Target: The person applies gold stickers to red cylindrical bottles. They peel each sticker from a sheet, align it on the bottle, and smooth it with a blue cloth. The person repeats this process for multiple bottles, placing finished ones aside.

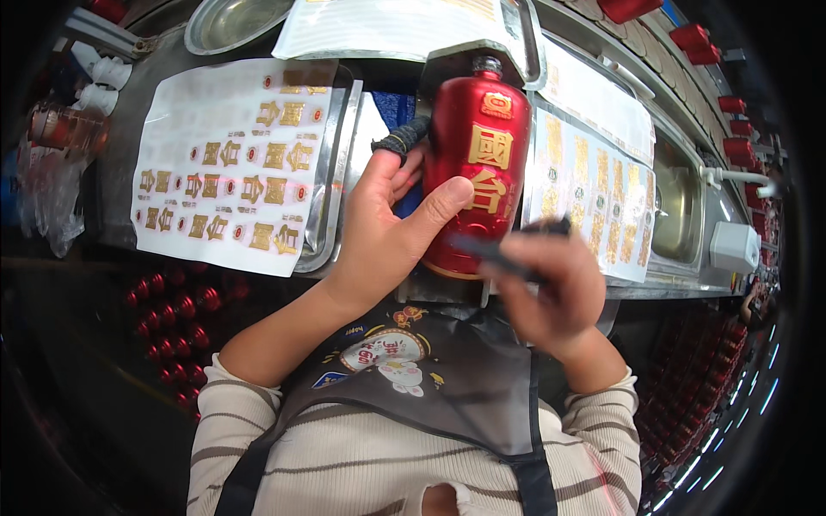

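Note:
A glossy red bottle (456, 129) with raised gold characters lies tilted back in a metal holder (516, 52), its dark threaded neck away from me. My left hand (391, 193) grips its left side, the thumb pressed on the front beside the lower gold character. A black wrap covers one finger of that hand. My right hand (559, 279), smeared by motion, is closed round a dark, narrow tool (495, 256) whose kind I cannot make out. The tool's tip is over the bottle's lower front; whether it touches is unclear.
On the left, a white sheet of gold character stickers (215, 172) lies on a metal tray (344, 163). Another gold sticker sheet (594, 198) is at the right, before a sink (680, 206). A metal bowl (232, 26) stands at the back. Red bottles (172, 318) crowd below the bench.

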The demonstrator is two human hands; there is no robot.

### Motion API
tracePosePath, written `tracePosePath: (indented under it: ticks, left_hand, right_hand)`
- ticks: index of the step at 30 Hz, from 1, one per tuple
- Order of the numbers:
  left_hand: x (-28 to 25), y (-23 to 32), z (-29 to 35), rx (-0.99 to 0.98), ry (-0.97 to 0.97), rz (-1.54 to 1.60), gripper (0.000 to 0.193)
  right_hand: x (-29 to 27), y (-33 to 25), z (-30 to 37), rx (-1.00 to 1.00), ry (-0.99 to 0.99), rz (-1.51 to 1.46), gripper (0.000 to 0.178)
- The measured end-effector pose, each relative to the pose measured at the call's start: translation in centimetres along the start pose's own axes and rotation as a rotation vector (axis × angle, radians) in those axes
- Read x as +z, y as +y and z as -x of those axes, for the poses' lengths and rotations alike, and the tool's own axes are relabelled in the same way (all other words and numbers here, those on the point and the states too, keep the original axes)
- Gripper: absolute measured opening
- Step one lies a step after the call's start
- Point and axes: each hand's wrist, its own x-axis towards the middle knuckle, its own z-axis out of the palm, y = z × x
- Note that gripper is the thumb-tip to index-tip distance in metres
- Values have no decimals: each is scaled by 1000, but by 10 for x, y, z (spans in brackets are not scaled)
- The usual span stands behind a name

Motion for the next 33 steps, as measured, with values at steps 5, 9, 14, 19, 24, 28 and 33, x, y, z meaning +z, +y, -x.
tracePosePath:
  ticks: [5, 9, 14, 19, 24, 28, 33]
  left_hand:
    - [-1, -9, -1, 62, 39, -112, 48]
    - [-10, -12, -2, 481, 58, -597, 46]
    - [-35, 13, -12, 753, -230, -1296, 41]
    - [-17, 35, -21, 840, -336, -1407, 34]
    - [-4, 23, -8, 825, -376, -1387, 37]
    - [-24, 10, 2, 779, -202, -1375, 37]
    - [-37, -1, 15, 641, -151, -1332, 43]
  right_hand:
    - [13, 27, 10, 604, 519, -381, 31]
    - [14, 15, 14, 437, 438, -277, 29]
    - [5, 50, 19, 673, 502, -431, 22]
    - [5, 45, 11, 827, 491, -856, 25]
    - [8, 24, 16, 835, 457, -897, 31]
    - [20, -7, 10, 671, 513, -610, 33]
    - [30, 8, 7, 615, 482, -309, 29]
